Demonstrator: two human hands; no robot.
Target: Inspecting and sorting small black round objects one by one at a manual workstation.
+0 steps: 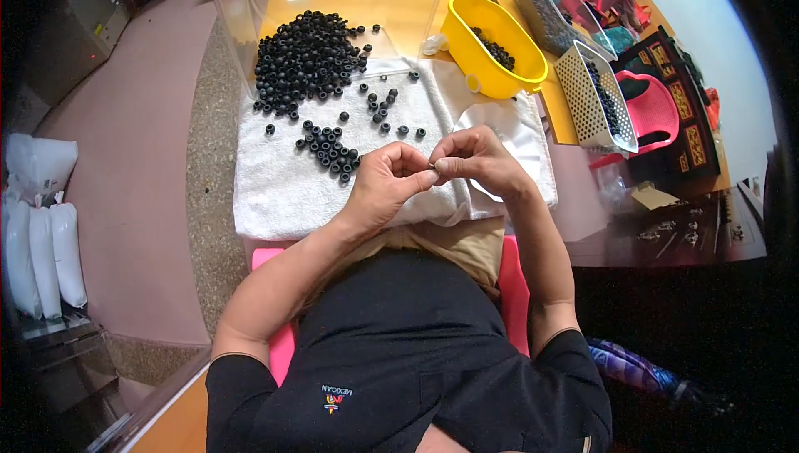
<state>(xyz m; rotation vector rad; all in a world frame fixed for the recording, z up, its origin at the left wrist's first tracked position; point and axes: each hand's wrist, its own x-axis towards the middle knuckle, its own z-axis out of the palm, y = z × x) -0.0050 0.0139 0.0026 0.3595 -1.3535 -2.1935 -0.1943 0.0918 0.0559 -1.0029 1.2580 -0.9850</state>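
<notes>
My left hand and my right hand meet over the near part of a white towel, fingertips pinched together. Whatever they hold between them is small, dark and mostly covered by the fingers. Beside my left hand lies a small cluster of round black bead-like pieces with holes. A few more loose black pieces are scattered beyond my hands. Farther off, a large heap of the same black pieces spreads over the towel's far left edge. A white cloth or sheet lies under and beyond my right hand.
A yellow basin holding black pieces stands far right of the towel. Past it are a white perforated basket, a clear bin and a pink chair. Clear upright panels rise at the back. White sacks stand at left.
</notes>
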